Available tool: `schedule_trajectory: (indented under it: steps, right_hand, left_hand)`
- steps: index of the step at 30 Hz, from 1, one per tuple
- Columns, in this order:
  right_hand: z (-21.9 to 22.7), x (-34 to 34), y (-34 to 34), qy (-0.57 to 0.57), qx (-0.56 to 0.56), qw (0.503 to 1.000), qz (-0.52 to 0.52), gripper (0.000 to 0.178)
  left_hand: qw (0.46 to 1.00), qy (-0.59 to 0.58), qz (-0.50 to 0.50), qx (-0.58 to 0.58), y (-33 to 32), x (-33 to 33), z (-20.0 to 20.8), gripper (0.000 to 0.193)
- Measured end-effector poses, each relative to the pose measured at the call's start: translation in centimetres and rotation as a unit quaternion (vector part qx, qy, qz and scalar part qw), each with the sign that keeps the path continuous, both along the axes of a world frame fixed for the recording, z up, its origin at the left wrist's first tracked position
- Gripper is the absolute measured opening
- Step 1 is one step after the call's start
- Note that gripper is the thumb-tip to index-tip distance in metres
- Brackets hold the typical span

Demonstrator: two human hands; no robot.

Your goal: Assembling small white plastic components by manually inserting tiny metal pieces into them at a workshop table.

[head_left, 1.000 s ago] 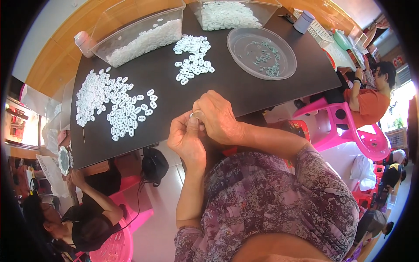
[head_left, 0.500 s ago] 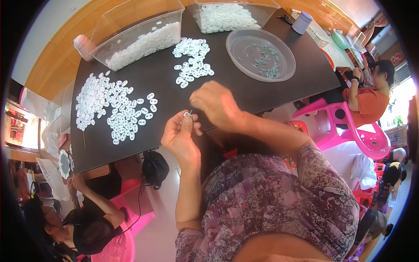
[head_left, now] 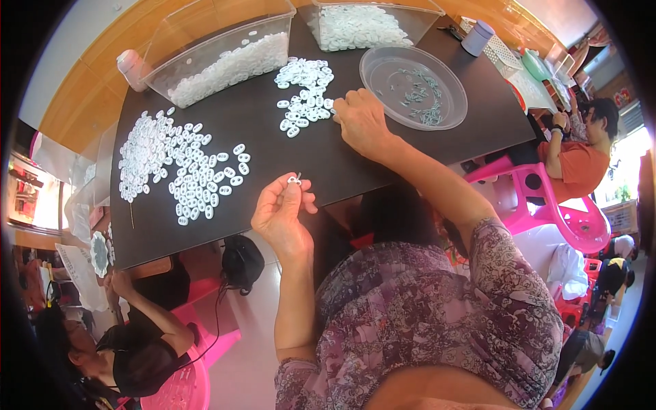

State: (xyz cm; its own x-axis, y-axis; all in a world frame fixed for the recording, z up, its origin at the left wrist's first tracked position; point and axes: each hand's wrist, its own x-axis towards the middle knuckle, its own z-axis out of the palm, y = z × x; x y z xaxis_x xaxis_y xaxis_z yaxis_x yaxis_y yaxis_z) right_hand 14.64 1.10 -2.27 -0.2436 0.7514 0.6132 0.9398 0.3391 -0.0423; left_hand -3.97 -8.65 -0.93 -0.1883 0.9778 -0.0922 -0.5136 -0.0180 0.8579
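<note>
I sit at a dark worktop [head_left: 383, 154] edged by warm wooden panelling [head_left: 89, 82]. Pink plastic chairs [head_left: 547, 205] stand on the pale floor [head_left: 253, 321] to my right and lower left. Bright daylight pours in at the far right.

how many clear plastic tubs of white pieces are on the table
2: one clear tub at the table's far left, one clear tub at the far middle, cut by the frame edge. More may lie out of view.

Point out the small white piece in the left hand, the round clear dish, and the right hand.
small white piece [head_left: 294, 180], head view, its middle.
round clear dish [head_left: 383, 61], head view, left rim.
right hand [head_left: 360, 119], head view, its back.
</note>
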Motion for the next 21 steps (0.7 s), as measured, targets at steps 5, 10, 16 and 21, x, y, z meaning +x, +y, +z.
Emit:
schedule_trajectory:
  steps: [5,10,16,21]
  right_hand:
    - [0.2,0.5,-0.3,0.013,0.000,1.000,0.016,0.008]
    - [2.3,-0.1,-3.2,0.175,-0.122,0.972,0.097,0.008]
    - [2.7,-1.3,-5.6,0.525,-0.376,0.745,0.166,0.019]
    - [3.8,-2.3,-6.9,0.584,-0.431,0.668,0.165,0.022]
  left_hand:
    - [1.000,0.009,0.005,0.002,0.1,0.1,0.0,0.011]
    - [1.000,0.010,0.006,-0.006,0.0,0.2,0.1,0.011]
    - [1.000,-0.008,0.000,0.019,-0.3,0.7,0.8,0.013]
    - [1.000,0.000,-0.018,0.007,-0.8,1.0,1.0,0.013]
